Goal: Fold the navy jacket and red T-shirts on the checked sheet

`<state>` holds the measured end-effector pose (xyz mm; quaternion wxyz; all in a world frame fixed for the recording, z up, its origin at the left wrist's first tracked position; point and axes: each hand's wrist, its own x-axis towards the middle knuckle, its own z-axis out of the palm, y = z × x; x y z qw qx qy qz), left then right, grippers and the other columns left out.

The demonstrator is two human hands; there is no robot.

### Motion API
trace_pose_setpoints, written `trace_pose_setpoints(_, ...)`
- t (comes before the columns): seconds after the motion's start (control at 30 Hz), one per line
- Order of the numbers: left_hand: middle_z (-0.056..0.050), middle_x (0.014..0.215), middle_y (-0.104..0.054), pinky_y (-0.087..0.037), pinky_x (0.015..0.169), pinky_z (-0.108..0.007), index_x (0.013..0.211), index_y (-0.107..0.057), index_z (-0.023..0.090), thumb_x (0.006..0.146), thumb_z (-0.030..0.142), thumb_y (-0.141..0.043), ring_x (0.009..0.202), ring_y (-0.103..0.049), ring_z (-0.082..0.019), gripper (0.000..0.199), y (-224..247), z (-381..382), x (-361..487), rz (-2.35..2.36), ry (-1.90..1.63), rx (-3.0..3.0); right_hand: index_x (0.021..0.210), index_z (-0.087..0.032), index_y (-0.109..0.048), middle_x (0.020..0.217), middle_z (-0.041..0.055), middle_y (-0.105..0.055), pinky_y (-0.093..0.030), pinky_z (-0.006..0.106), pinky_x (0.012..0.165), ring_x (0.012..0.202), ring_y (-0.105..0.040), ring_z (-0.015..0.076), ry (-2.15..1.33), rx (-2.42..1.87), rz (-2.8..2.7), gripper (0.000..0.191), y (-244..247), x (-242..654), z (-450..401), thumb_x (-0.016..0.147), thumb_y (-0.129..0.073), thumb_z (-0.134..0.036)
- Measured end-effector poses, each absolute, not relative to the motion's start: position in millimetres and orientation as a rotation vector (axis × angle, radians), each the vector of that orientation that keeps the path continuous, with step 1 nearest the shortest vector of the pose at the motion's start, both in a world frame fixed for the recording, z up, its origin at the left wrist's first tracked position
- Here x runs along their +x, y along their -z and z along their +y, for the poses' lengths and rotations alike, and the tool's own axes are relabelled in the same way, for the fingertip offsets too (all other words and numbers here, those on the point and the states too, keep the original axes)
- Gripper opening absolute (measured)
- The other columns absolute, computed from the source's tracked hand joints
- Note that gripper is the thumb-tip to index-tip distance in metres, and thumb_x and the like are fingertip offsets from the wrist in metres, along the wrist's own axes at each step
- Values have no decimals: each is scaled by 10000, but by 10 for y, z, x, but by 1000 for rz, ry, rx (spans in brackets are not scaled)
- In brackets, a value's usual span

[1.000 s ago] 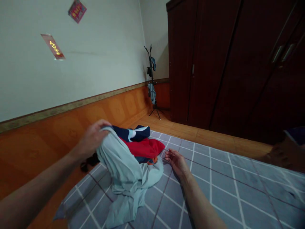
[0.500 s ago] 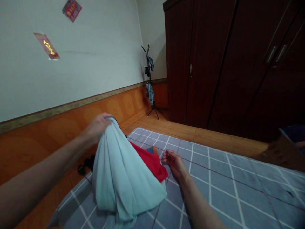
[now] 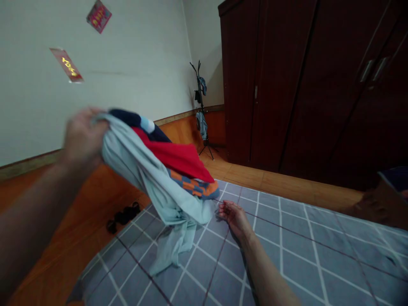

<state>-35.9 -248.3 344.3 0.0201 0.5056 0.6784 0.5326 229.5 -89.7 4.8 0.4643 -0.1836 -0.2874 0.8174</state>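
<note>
My left hand (image 3: pixel 85 134), blurred by motion, is raised at the left and closed round a bunched end of a pale blue-green garment (image 3: pixel 137 165). Red, navy and orange-and-grey checked cloth shows along the garment's far side; whether it is one piece or several I cannot tell. The lower end hangs down and trails on the bed (image 3: pixel 287 255), which has a grey sheet with white grid lines. My right hand (image 3: pixel 233 216) rests on the sheet, palm partly up, its fingers loosely curled with nothing seen in them. The cloth's edge lies just left of those fingers.
Black shoes or sandals (image 3: pixel 124 216) are on the floor left of the bed. A coat stand (image 3: pixel 201 102) with clothes is in the far corner. A dark wooden wardrobe (image 3: pixel 270 85) lines the right side, and a box (image 3: pixel 390 195) sits at the right edge.
My left hand has swung up and left, lifting the garment; more of its red, navy and checked parts shows. My right hand has hardly moved.
</note>
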Motion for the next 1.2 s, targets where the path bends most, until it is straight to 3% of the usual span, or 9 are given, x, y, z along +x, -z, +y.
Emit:
trace_pose_setpoints(0.07,30,696,-577,-382,598,-283,862,-560,222,736,449,-525,711,-576,-165,263,-2413,-2695,-270,2238,-1513,1486,769,-154,-693,696,48,-687,-528,247,531,586,-630,148,-2006,-451,-707,178,-40,2288,-892,627,-765,-235)
trace_pose_setpoints(0.17,8,669,-624,-475,681,-334,697,-558,216,639,463,-553,734,-617,-237,253,-1021,-2943,-115,2261,-1269,1349,762,-156,-694,691,47,-688,-528,249,535,584,-629,147,-2004,-452,-717,174,-31,2279,-888,629,-768,-241)
trace_pose_setpoints(0.27,-13,779,-653,-474,788,-361,783,-579,218,704,455,-494,847,-622,-263,263,-425,-3063,56,2307,-1296,1212,772,-156,-698,697,49,-689,-527,243,543,597,-631,145,-1999,-462,-729,176,-29,2275,-889,634,-770,-238)
trace_pose_setpoints(0.4,-2,744,-596,-470,719,-307,808,-565,211,747,430,-519,764,-586,-222,232,-961,-3150,301,2138,-1457,1309,778,-154,-699,700,50,-689,-525,250,543,600,-634,152,-1998,-479,-754,192,-39,2278,-895,624,-776,-239)
trace_pose_setpoints(0.57,23,772,-532,-412,566,-233,913,-493,225,781,389,-527,628,-508,-147,213,-1818,-3087,391,1950,-2048,1275,781,-157,-701,699,49,-688,-520,255,550,605,-633,154,-1996,-490,-773,187,-38,2278,-890,633,-772,-247)
trace_pose_setpoints(0.63,10,785,-544,-426,641,-243,904,-511,213,782,339,-527,706,-536,-165,177,-1737,-2961,373,2026,-2001,1434,783,-161,-702,700,47,-690,-521,259,554,604,-633,155,-1996,-494,-775,186,-27,2275,-881,635,-769,-251)
trace_pose_setpoints(0.8,-20,744,-620,-420,684,-273,786,-562,208,807,210,-459,735,-594,-196,105,-883,-2699,464,1999,-1029,1807,773,-166,-697,699,41,-688,-515,258,564,611,-632,154,-1996,-508,-795,179,-18,2265,-876,635,-764,-257)
trace_pose_setpoints(1.0,-41,829,-640,-413,732,-269,852,-549,205,826,150,-457,812,-608,-189,110,-577,-2450,888,1940,-1013,1900,739,-166,-684,675,37,-685,-504,241,557,590,-620,143,-1947,-590,-843,217,-84,2233,-944,606,-784,-304)
trace_pose_setpoints(1.2,-55,862,-657,-409,695,-298,882,-573,202,750,117,-498,815,-621,-226,174,-466,-2196,1091,2054,-700,2111,732,-194,-646,634,-5,-653,-432,198,455,495,-552,99,-1814,-714,-963,269,-63,2097,-1016,618,-785,-395)
